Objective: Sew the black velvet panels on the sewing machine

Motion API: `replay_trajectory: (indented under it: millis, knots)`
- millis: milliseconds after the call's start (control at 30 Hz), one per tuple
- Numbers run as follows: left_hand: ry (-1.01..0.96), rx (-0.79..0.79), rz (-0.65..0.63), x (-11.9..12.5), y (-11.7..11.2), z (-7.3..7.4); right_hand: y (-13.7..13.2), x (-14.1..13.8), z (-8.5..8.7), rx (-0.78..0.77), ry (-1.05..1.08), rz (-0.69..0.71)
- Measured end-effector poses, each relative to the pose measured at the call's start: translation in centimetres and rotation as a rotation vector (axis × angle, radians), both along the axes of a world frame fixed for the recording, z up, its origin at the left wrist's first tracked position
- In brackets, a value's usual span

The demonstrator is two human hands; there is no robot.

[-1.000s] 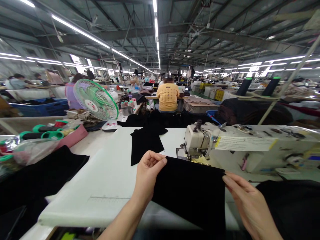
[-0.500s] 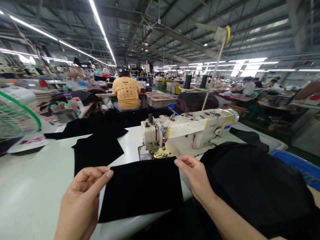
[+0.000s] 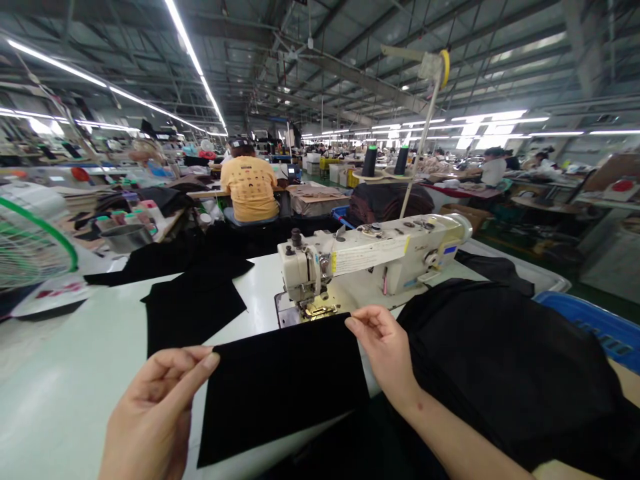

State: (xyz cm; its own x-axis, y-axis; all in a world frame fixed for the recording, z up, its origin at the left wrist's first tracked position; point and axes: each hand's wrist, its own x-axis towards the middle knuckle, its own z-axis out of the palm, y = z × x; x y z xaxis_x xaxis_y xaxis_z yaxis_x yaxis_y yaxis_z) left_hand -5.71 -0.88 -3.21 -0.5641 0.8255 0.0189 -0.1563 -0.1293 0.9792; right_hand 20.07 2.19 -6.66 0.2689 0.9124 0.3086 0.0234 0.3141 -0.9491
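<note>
A black fabric panel is stretched between my two hands, its upper edge close in front of the sewing machine's needle area. My left hand pinches the panel's upper left corner between thumb and fingers. At the upper right corner, my right hand has the same kind of pinch. The white sewing machine stands just beyond the panel, with a lit metal plate under its head. More black fabric lies on the table to the left of the machine.
A large black fabric heap sits at the right, beside a blue plastic basket. At the left stands a green-rimmed fan. Two black thread cones rise behind the machine. A person in a yellow shirt sits further back.
The panel's left corner has dropped slightly with my left hand, so its upper edge slopes more. My right hand keeps its pinch near the machine. The camera view has shifted a little.
</note>
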Motion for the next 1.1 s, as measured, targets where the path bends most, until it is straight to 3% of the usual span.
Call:
replay_trajectory:
  millis: [300,467,533,600,700,767,833,900,1000,1100]
  knots:
    - [-0.025,0.005,0.013,-0.1,-0.2,0.0,-0.1,-0.2,0.4,-0.063,0.056,0.077]
    - [0.063,0.055,0.031,-0.4,-0.4,-0.4,-0.1,0.0,0.5,0.030,-0.107,0.124]
    - [0.194,0.134,0.059,-0.7,-0.7,0.5,-0.6,-0.2,0.8,0.095,-0.221,0.162]
    - [0.401,0.255,0.084,-1.0,-0.8,2.5,-1.7,-0.7,1.2,0.048,-0.251,0.253]
    - [0.868,0.424,0.101,-0.9,0.9,6.0,-3.9,-1.7,1.3,-0.247,-0.063,0.503]
    - [1.145,0.369,-0.054,-0.3,3.5,6.7,-5.2,-2.3,0.5,-0.418,0.119,0.606]
    - [1.246,0.176,-0.367,0.6,6.9,5.1,-5.9,-2.7,-1.1,-0.486,0.160,0.603]
    - [1.220,0.094,-0.538,1.7,10.1,1.6,-6.0,-2.8,-3.2,-0.436,-0.009,0.553]
    - [1.139,0.019,-0.622,3.0,12.9,-4.5,-5.4,-2.2,-6.1,-0.257,-0.394,0.502]
    - [1.058,-0.029,-0.610,3.5,13.5,-8.2,-5.0,-1.2,-7.6,-0.061,-0.639,0.523]
